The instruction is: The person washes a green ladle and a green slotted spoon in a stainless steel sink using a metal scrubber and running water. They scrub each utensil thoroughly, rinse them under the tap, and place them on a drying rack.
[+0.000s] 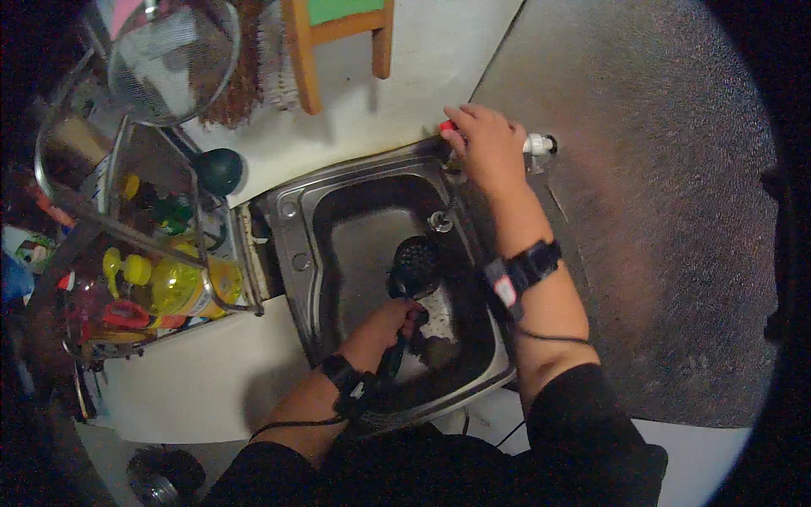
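My left hand (394, 324) is inside the metal sink (297, 245), with its fingers closed round the handle of a dark slotted skimmer (416, 264). The skimmer's round, perforated head points away from me over the basin. Beyond the sink's far right corner, my right hand (492, 144) is curled over a red tap knob (448, 126); part of the knob shows beside the thumb and fingers. Under the hand the tap's body is mostly hidden. A shiny metal fitting (440, 221) is visible at the basin's right side.
A wire rack (203, 253) on the left holds several bottles, one with yellow liquid (176, 287). A mesh strainer (175, 63) and a dark ladle (218, 171) hang above it. A wooden-framed green object (338, 25) stands against the far wall. A dark textured panel (676, 211) fills the right.
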Tool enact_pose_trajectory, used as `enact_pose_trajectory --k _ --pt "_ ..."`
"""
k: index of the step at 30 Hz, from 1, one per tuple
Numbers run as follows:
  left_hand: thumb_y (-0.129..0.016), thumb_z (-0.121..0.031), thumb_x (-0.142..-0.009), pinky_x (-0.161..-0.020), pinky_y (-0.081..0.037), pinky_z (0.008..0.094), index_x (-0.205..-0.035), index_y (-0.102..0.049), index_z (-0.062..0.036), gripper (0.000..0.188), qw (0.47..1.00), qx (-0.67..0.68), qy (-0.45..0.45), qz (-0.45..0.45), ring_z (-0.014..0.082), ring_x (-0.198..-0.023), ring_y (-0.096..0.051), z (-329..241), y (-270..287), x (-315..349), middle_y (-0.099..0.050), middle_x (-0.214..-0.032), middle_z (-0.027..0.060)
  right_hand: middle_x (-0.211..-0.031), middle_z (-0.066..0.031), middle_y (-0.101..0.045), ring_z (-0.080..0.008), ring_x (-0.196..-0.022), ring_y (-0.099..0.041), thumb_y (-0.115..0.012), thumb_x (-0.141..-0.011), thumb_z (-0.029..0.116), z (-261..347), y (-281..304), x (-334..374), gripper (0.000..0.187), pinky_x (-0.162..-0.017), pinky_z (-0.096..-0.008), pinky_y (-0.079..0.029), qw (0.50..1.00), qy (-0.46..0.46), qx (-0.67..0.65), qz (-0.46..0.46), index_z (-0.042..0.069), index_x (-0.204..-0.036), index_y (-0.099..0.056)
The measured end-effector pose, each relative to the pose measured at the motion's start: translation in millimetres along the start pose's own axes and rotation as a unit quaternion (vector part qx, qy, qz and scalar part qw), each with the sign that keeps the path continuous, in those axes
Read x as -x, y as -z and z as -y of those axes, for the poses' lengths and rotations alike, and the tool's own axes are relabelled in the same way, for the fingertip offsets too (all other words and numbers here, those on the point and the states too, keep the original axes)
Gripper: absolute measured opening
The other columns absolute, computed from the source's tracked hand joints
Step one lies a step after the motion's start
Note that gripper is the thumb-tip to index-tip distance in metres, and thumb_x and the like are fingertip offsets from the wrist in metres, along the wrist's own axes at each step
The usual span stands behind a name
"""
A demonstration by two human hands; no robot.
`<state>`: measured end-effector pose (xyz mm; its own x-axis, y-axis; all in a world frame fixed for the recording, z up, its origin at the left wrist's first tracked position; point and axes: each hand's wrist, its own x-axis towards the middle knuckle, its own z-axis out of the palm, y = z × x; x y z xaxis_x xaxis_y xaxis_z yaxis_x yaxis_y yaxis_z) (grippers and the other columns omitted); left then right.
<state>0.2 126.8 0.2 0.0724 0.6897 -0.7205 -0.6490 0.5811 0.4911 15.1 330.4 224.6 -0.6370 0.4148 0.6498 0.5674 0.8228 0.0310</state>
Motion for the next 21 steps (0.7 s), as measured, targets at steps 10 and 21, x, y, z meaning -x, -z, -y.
enact_pose_trajectory --k 10,21 --pt "-0.039 -0.027 -0.089 -0.04 -0.028 0.0229 -0.086 -0.049 -0.0085 0.021 0.992 0.024 -0.107 -0.054 0.0082 -0.046 -0.035 -33 14 78 -0.04 -0.06 -0.0023 -0.084 -0.0081 -0.056 -0.0266 -0.085 -0.051 -0.059 -0.073 0.024 17 -3 20 0.021 -0.072 -0.0436 -0.036 0.991 -0.067 -0.043 -0.108 0.013 -0.091 -0.059" --pt "-0.043 -0.03 -0.088 -0.049 -0.036 0.0237 -0.087 -0.053 -0.0098 0.023 0.975 -0.081 -0.204 0.007 0.0096 -0.054 -0.041 -46 2 118 -0.046 -0.065 -0.0024 -0.069 -0.0045 -0.057 -0.0138 -0.053 -0.052 -0.056 -0.081 0.024 69 -17 133 0.024 -0.047 -0.0263 -0.042 0.702 -0.407 -0.549 0.201 0.001 -0.089 -0.052"
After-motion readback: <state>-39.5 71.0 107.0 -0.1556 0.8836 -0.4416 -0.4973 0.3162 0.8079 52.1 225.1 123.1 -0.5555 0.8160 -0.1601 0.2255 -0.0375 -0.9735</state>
